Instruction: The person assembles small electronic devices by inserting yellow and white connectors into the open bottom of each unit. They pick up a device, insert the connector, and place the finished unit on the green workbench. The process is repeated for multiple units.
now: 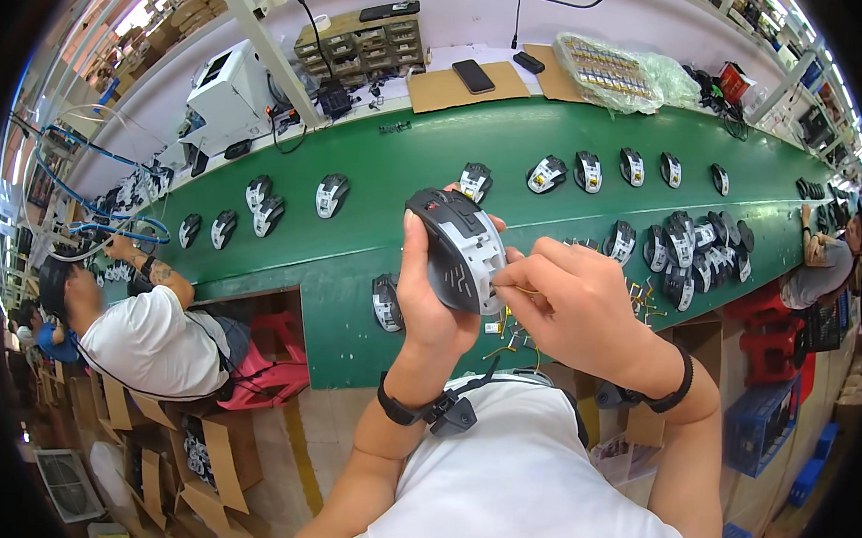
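My left hand [437, 317] grips a half-assembled computer mouse [467, 244], black with a white inner frame, tilted in front of my chest above the bench. The fingers of my right hand [588, 300] are pinched at the mouse's lower right edge, around a thin yellowish-red wire [523, 290]. Where the wire's ends go is hidden by my fingers. Just beyond my hands another open mouse [474, 181] lies on the green bench [397, 162]. To the left of my left wrist sits one more mouse [386, 302]. Small wired parts [511, 342] lie partly hidden beneath my right hand.
Mice with white frames stand in a loose row across the bench, with a pile of mice [687, 247] at the right. Behind are a phone [473, 76] on cardboard, a drawer cabinet [369, 45] and a bubble-wrapped tray [608, 73]. Co-workers sit left [154, 334] and right [821, 267].
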